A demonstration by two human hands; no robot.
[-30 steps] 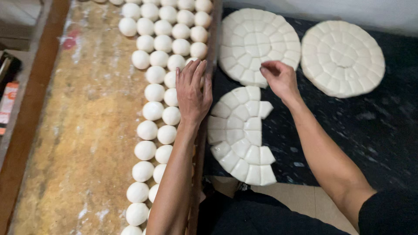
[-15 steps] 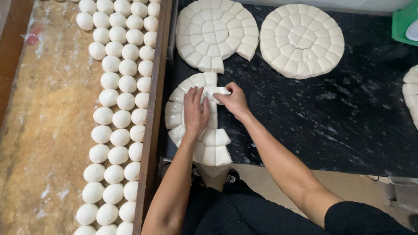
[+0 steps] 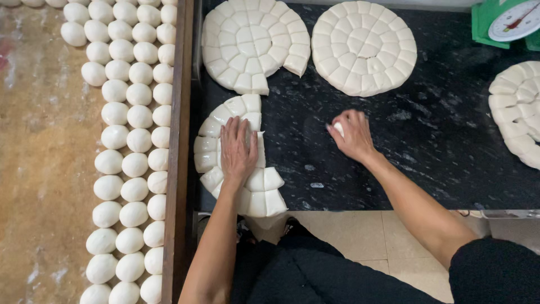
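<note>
Dough piece (image 3: 338, 129) sat on the black counter (image 3: 427, 152), mostly hidden under the curled right hand (image 3: 353, 135) that gripped it. Left hand (image 3: 238, 151) lay flat, fingers spread, on the half-used cut dough round (image 3: 236, 155).

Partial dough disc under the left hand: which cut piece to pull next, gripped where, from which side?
Judging by pose, take a wedge on the cut dough disc's open right edge, beside the left hand. Pinch its two exposed sides, coming from the right over the bare black counter. Neighbours hem in the left and inner pieces.
</note>
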